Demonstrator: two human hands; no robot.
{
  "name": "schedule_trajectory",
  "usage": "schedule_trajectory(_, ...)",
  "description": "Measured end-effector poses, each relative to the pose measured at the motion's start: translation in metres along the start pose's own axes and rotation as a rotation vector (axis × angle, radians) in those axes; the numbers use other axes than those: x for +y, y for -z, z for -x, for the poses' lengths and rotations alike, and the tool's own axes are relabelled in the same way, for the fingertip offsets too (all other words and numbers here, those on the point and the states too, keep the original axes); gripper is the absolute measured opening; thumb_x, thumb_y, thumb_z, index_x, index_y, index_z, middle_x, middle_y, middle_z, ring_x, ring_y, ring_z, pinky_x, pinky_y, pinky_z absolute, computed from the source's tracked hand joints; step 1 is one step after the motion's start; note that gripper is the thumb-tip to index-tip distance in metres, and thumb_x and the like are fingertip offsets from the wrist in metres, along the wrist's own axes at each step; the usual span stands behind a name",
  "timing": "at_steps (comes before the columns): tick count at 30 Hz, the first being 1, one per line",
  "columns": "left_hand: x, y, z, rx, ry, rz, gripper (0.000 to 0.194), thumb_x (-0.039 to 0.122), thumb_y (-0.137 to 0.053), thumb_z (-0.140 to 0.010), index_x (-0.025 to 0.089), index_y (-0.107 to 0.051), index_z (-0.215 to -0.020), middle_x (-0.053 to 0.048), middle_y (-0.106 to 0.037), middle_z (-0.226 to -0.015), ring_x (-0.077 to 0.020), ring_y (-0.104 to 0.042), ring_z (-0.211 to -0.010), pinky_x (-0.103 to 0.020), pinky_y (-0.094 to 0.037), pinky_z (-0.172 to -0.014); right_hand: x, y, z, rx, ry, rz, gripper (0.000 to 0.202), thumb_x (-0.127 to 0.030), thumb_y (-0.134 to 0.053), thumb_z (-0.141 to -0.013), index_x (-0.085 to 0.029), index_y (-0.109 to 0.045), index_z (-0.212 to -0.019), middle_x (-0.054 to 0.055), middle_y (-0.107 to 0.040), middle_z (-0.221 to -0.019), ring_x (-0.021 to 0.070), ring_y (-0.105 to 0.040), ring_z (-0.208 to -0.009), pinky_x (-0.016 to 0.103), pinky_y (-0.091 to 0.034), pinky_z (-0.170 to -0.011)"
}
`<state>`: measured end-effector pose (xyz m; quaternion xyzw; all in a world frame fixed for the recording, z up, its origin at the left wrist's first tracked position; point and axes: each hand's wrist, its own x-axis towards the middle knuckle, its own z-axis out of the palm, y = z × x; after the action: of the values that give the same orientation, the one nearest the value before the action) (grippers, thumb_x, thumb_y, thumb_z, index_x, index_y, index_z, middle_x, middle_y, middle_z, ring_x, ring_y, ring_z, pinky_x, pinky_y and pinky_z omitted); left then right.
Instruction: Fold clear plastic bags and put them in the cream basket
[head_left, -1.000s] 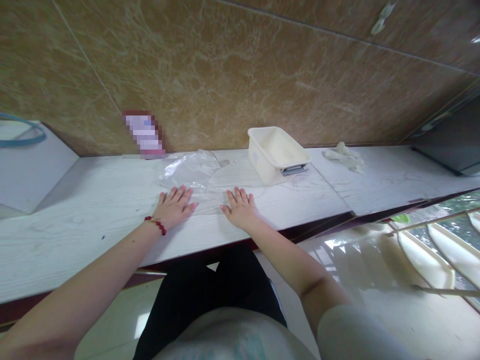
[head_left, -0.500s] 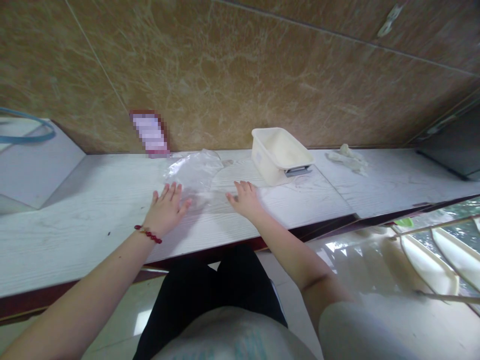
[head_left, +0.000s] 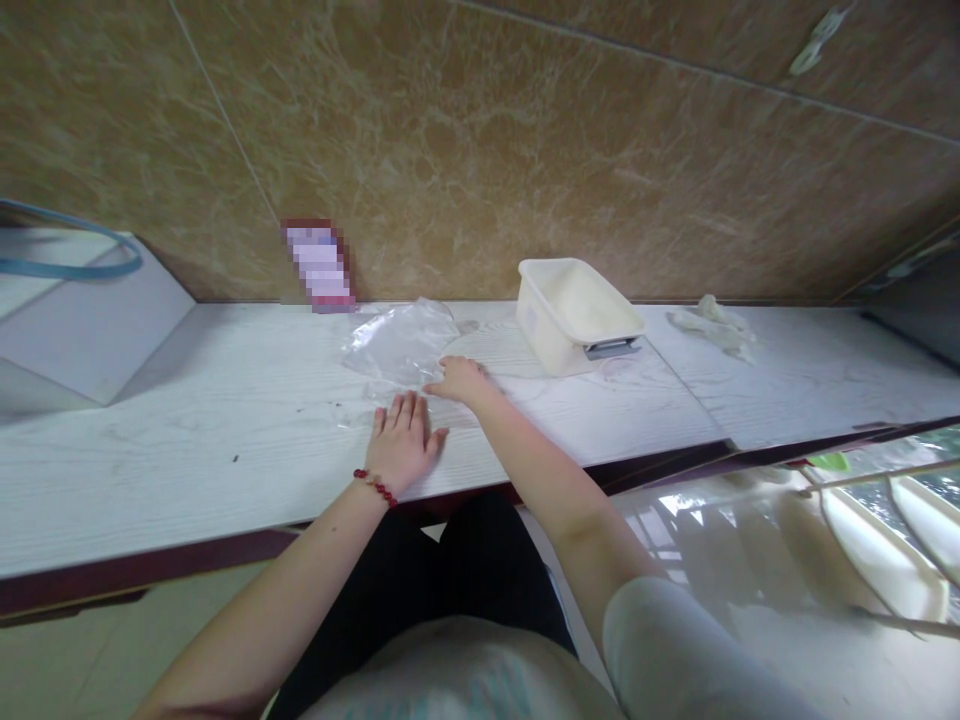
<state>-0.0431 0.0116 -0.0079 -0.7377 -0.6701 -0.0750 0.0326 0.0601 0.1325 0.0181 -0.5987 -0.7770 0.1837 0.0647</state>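
Fingers (head_left: pixel 406 410) spread on left hand (head_left: pixel 400 450); whether right hand (head_left: pixel 457 380) pinches plastic bag (head_left: pixel 401 340) is unclear.

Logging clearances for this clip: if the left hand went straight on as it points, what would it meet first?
The left hand would likely meet the clear plastic bag; whether they touch now is unclear.

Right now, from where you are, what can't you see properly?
All in the head view:
Any words on the pink-edged panel: blurred into blocks.
Whether the right hand grips the clear plastic or just touches it: the back of the hand hides its palm.
The rest of the white box: cut off by the left edge.
The shirt print: too faint to read.
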Motion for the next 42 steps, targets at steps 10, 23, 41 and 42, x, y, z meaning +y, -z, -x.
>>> schedule_trajectory(10,0.000,-0.001,0.001,-0.002,0.011,0.008,0.063,0.048,-0.023,-0.084,0.005,-0.033,-0.130,-0.015,-0.031,-0.137,-0.0283,-0.024,-0.127,-0.047,-0.017,-0.102,0.009,0.000,-0.006,0.011,0.180,-0.232,0.042,-0.033,-0.068,-0.058,-0.019,-0.055,-0.096,0.002,-0.063,-0.088,0.0131,-0.058,-0.080,0.023,-0.043,-0.072)
schedule_trajectory(23,-0.003,0.003,-0.002,0.010,0.011,0.071,0.057,0.046,-0.030,-0.082,0.009,-0.041,-0.124,-0.015,-0.036,-0.134,-0.0287,-0.028,-0.125,-0.045,-0.021,-0.101,0.015,0.002,0.006,0.087,0.093,-0.228,0.052,-0.018,-0.063,-0.061,-0.015,-0.043,-0.108,0.001,-0.065,-0.078,0.0140,-0.060,-0.077,0.023,-0.043,-0.068)
schedule_trajectory(41,-0.044,0.040,-0.112,-0.131,-0.456,0.112,0.063,0.028,-0.049,-0.070,0.020,-0.030,-0.130,-0.004,-0.057,-0.114,-0.0200,-0.050,-0.106,-0.031,-0.035,-0.090,0.011,0.000,0.009,0.121,0.172,-0.182,0.038,-0.024,-0.057,-0.067,-0.020,-0.045,-0.103,0.000,-0.065,-0.081,0.0154,-0.059,-0.079,0.025,-0.041,-0.066)
schedule_trajectory(42,-0.045,0.041,-0.115,-0.177,-0.478,0.122,0.059,0.026,-0.045,-0.072,0.020,-0.032,-0.129,-0.003,-0.062,-0.105,-0.0182,-0.055,-0.098,-0.028,-0.037,-0.086,0.013,0.002,0.012,0.111,0.174,-0.185,0.040,-0.024,-0.058,-0.067,-0.020,-0.044,-0.104,0.000,-0.065,-0.083,0.0155,-0.058,-0.081,0.025,-0.041,-0.068)
